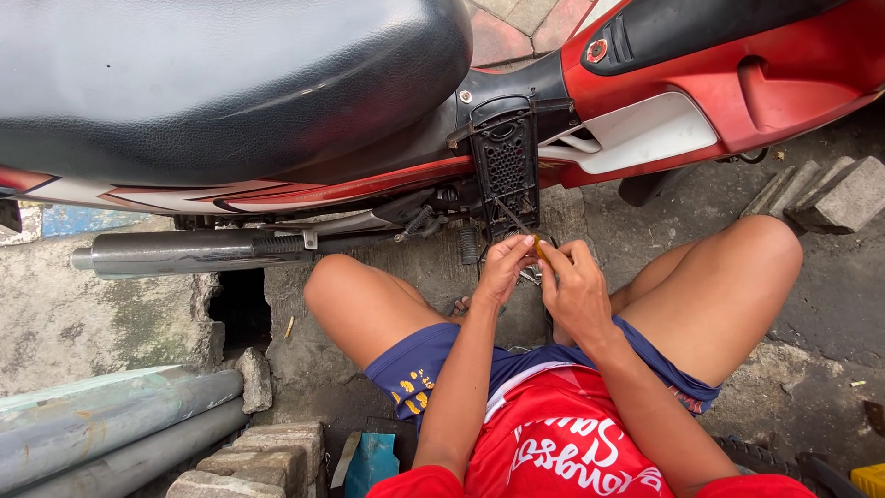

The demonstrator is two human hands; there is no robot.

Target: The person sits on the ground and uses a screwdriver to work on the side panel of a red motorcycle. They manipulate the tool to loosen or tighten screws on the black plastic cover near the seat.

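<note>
I squat beside a red and black motorcycle (pixel 645 101) with a black seat (pixel 212 74). Both my hands meet low in front of its black perforated side panel (pixel 505 166). My right hand (pixel 573 290) grips a screwdriver with a yellow handle (pixel 537 245), its thin shaft slanting up toward the panel. My left hand (pixel 503 267) is closed around the shaft or a small part next to the handle; what it pinches is hidden by the fingers.
A chrome exhaust pipe (pixel 175 251) runs under the seat at left. Grey pipes (pixel 101 420) and paving blocks (pixel 249 461) lie at lower left, more blocks (pixel 830 194) at right. A hole (pixel 241 309) gapes in the concrete. My bare knees flank the hands.
</note>
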